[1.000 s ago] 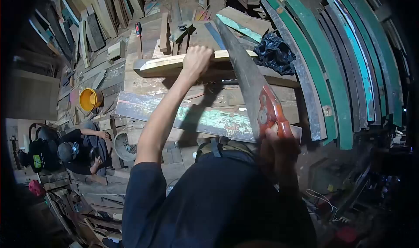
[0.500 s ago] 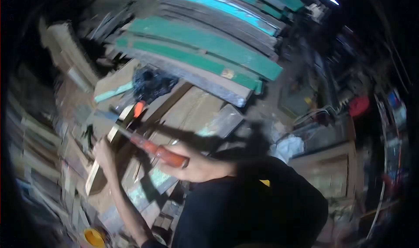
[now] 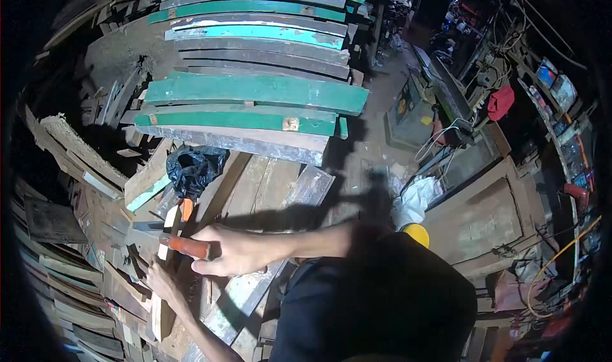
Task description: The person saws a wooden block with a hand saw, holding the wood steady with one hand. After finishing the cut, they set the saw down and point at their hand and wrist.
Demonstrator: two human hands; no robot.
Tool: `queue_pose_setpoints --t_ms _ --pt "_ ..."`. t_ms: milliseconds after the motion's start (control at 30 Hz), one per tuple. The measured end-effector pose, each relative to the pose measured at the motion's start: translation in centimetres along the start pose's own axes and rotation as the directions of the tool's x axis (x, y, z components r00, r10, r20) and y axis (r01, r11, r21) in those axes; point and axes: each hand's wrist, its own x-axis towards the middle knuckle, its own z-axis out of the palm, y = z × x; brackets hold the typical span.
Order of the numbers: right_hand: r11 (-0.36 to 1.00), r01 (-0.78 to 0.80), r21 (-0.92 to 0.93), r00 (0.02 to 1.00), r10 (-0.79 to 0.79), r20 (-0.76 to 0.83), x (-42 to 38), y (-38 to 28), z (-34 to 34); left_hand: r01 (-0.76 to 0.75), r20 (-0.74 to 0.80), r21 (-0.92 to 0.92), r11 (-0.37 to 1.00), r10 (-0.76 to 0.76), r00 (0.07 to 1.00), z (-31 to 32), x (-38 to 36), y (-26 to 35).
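Note:
My right hand (image 3: 233, 252) grips the orange handle of a hand saw (image 3: 185, 246), whose blade runs left over a pale wooden strip (image 3: 163, 269). Holding that strip down on the plank workbench (image 3: 268, 183) is my left hand (image 3: 159, 280), just below the saw. The blade itself is mostly hidden behind the strip and my hand. A second orange piece (image 3: 187, 209) shows just above the strip.
A black plastic bag (image 3: 192, 167) lies on the bench. Curved green and grey boards (image 3: 255, 94) are stacked beyond it. Scrap timber (image 3: 70, 152) piles up at left. At right stand wooden cabinets (image 3: 478, 215), cables, a red cloth (image 3: 502, 102) and a white bag (image 3: 414, 202).
The view has swung round to the right, away from the seated person and the yellow bucket. The saw has moved forward through the strip, so my right hand is now close to my left.

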Motion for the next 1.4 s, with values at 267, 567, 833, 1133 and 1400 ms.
queue_pose_setpoints --t_ms 267,567,833,1133,1400 --pt "0.965 -0.170 0.201 0.970 0.200 -0.136 8.4 5.4 4.0 0.047 0.188 0.248 0.968 -0.095 0.977 0.5 -0.4 1.6" --pt "0.988 0.143 -0.058 0.978 -0.150 -0.147 -0.5 1.0 3.1 0.083 0.202 0.072 0.994 -0.096 0.975 -1.8 1.6 1.0" --pt "0.995 0.095 -0.042 0.988 -0.099 -0.116 1.8 0.1 2.5 -0.012 -0.095 -0.017 1.000 0.011 0.995 -1.6 1.7 0.5" --pt "0.927 -0.292 0.234 0.956 0.288 0.050 2.0 -2.8 -0.6 0.066 0.136 0.092 0.994 -0.078 0.988 -0.2 1.5 -0.1" --pt "0.904 -0.180 0.387 0.981 0.194 0.003 8.2 3.3 2.1 0.078 0.101 0.041 0.996 -0.082 0.992 -0.5 1.9 0.9"
